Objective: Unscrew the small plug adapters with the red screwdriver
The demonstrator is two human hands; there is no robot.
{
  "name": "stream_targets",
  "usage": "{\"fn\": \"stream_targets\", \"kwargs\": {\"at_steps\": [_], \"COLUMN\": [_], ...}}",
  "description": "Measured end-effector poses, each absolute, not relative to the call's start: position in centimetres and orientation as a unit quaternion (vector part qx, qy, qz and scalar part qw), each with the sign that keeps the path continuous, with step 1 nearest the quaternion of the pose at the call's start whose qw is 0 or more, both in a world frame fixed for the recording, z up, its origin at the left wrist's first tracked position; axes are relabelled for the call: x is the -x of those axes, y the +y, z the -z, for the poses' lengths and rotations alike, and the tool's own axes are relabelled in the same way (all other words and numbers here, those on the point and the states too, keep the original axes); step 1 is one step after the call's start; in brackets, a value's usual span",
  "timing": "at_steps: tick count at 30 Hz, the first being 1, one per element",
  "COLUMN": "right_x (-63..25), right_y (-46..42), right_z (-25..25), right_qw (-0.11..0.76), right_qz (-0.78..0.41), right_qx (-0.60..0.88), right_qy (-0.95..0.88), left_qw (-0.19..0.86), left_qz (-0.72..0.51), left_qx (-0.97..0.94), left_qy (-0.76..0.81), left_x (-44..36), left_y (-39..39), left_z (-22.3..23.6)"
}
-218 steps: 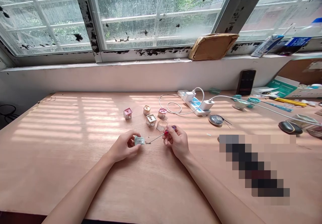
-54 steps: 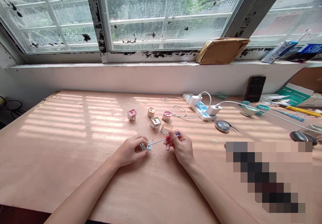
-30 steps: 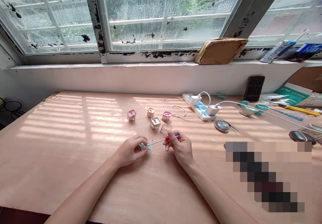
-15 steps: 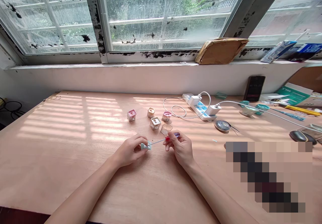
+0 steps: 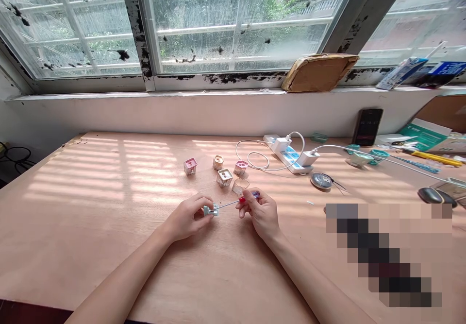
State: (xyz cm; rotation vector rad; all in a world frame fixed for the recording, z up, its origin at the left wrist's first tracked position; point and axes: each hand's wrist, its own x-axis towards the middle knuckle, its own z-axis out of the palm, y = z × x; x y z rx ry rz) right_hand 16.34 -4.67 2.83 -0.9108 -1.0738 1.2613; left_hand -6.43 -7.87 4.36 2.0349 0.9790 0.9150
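My left hand [image 5: 191,217] is closed around a small pale blue plastic piece [image 5: 211,210], held low over the table; the fingers cover part of it. In my right hand [image 5: 259,212] is a screwdriver [image 5: 227,204] with a red and purple handle. Its thin metal shaft points left, and the tip meets the pale blue piece. Just beyond the hands stand small clear boxes with coloured tops: a white-topped box [image 5: 224,178], a pink-topped box [image 5: 190,166], another pink-topped box [image 5: 241,167] and an orange-topped box [image 5: 218,162]. An open clear case [image 5: 240,186] lies near my right fingers.
A power strip [image 5: 291,156] with white plugs and a looped white cable lies at the back. To the right are a round tin [image 5: 322,181], a computer mouse [image 5: 437,196], a yellow cutter [image 5: 437,158] and an upright phone [image 5: 368,127]. A blurred patch hides the right front.
Both hands hold almost the same place, with the screwdriver tip still at the pale blue piece. The whole view has shifted very slightly.
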Motion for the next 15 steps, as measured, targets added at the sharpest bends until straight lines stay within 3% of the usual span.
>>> {"fn": "stream_targets", "kwargs": {"at_steps": [15], "right_x": [-16.31], "right_y": [-4.56], "right_z": [-2.63], "right_qw": [0.568], "right_qz": [-0.552], "right_qx": [0.417], "right_qy": [-0.445], "left_qw": [0.339], "left_qz": [-0.356], "left_qx": [-0.786], "left_qy": [0.376], "left_x": [6.54], "left_y": [-7.89], "left_z": [-4.22]}}
